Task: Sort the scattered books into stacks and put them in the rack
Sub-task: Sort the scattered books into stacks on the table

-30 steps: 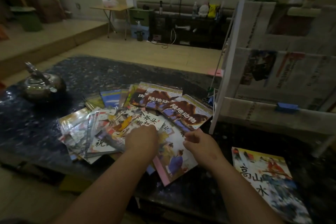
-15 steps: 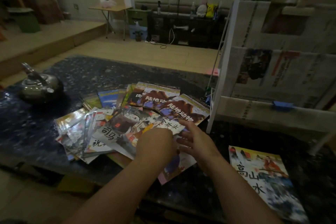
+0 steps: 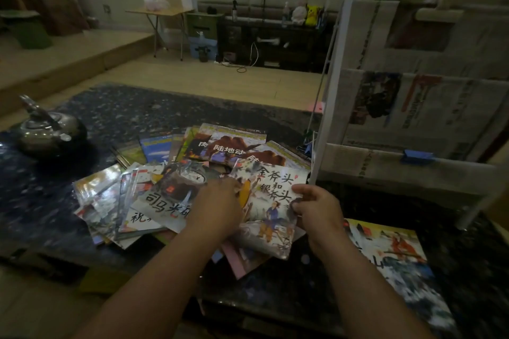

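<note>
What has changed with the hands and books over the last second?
The right hand has gripped the axe-title book by its right edge and pulled it rightward out of the pile, so it now lies on top. The left hand stays on the pile. The lone book, the kettle and the rack are unchanged.

A metal kettle (image 3: 48, 132) sits on the dark speckled table (image 3: 137, 107) (far left).

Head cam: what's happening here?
A person is sorting a pile of picture books on the dark stone table. The right hand pinches the right edge of the 金斧头和银斧头 book atop it. The left hand sits at its left edge, grip unclear. A lone book lies near the white rack.
</note>
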Motion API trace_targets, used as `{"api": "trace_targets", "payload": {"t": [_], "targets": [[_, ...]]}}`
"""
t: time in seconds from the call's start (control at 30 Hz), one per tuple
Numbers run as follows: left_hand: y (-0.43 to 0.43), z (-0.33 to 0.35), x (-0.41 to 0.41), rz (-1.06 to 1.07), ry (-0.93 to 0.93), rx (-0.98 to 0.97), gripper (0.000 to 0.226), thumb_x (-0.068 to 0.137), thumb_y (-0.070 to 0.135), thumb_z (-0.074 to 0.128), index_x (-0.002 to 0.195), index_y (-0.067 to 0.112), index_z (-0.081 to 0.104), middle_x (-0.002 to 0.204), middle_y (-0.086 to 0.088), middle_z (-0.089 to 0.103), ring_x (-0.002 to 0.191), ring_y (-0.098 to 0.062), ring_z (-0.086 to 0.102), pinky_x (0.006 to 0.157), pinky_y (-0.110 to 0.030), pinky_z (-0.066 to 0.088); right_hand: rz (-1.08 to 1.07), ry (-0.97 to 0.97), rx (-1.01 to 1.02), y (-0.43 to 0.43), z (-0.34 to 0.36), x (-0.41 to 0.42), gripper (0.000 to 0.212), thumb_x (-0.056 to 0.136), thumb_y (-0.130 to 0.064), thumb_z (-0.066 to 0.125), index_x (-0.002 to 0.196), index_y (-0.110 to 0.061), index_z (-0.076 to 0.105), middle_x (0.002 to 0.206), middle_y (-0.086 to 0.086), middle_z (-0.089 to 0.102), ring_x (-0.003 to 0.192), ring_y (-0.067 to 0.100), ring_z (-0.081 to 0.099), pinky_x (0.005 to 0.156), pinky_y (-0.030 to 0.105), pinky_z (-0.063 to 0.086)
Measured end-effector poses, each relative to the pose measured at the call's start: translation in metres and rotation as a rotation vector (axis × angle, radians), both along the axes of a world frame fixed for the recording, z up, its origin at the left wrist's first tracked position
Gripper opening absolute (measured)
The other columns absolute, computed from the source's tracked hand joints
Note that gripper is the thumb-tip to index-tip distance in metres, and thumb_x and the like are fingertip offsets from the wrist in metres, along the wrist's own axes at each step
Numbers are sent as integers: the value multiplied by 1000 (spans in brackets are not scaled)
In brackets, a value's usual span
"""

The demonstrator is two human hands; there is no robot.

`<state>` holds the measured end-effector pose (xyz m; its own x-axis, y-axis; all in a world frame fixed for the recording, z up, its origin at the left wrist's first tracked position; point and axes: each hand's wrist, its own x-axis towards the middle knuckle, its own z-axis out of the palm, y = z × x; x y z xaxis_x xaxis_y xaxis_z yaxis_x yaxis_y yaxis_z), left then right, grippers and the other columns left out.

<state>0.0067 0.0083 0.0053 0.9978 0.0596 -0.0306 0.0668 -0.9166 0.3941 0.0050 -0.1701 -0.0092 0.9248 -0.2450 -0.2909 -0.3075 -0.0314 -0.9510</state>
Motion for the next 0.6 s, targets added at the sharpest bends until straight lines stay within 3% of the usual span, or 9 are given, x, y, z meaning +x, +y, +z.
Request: {"api": "trace_targets", "payload": {"t": [0.2, 0.27, 0.33, 0.43, 0.6], "targets": [[-20, 2, 0, 82, -42, -269, 32, 93, 17, 54, 124, 23, 61, 124, -4, 63, 107, -24, 60, 88, -32, 50, -73, -36, -106, -36, 6, -4, 39, 84, 14, 53, 90, -24, 64, 102, 7, 65, 91, 26, 64, 84, 48, 57], [-30, 0, 1, 86, -44, -340, 30, 93, 17, 57, 122, 22, 62, 125, -4, 62, 103, -23, 60, 82, -29, 48, -95, -42, -167, -53, 8, -7, 37, 85, 13, 52, 93, -22, 63, 102, 7, 64, 86, 25, 62, 73, 39, 54], [-42, -3, 1, 68, 18, -448, 25, 92, 18, 59, 116, 22, 64, 122, -3, 64, 105, -22, 60, 88, -30, 49, -112, -37, -248, -69, 9, -10, 36, 85, 11, 51, 95, -22, 63, 101, 7, 63, 82, 25, 61, 66, 39, 52], [-65, -9, -3, 21, 113, -553, 19, 91, 17, 60, 106, 26, 65, 111, 4, 65, 102, -20, 61, 91, -33, 51, -157, -14, -399, -96, 8, -15, 32, 85, 6, 53, 93, -25, 62, 102, 3, 64, 89, 22, 61, 79, 43, 56], [-107, -21, -17, -24, 233, -671, 19, 85, 16, 66, 89, 34, 62, 105, 2, 67, 96, -20, 63, 88, -36, 54, -220, 68, -623, -136, 9, -25, 27, 90, 1, 54, 103, -18, 66, 114, 6, 64, 102, 22, 58, 81, 30, 45]]}}
